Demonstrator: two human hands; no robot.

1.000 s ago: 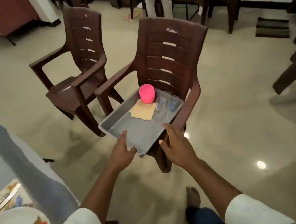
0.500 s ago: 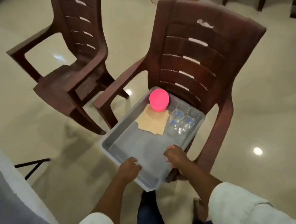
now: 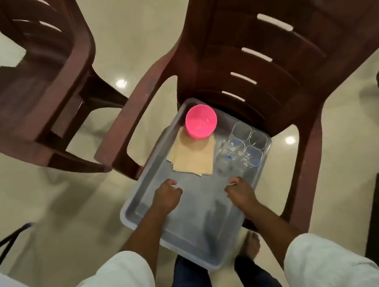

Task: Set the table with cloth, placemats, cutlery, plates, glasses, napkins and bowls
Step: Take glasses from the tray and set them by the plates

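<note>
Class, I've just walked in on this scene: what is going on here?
A person leans over a grey tray resting on a brown chair. The left hand and right hand are curled over the tray's near part; whether they grip it is unclear. At its far end stand a pink bowl on tan napkins and clear glasses.

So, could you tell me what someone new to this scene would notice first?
The eye goes first to the bright pink bowl, which sits on tan napkins at the far end of a grey tray on the seat of a brown plastic chair. To the right of the napkins stands a cluster of clear glasses. Nearer the camera, the left hand and right hand are over the tray's near half, fingers curled.
</note>
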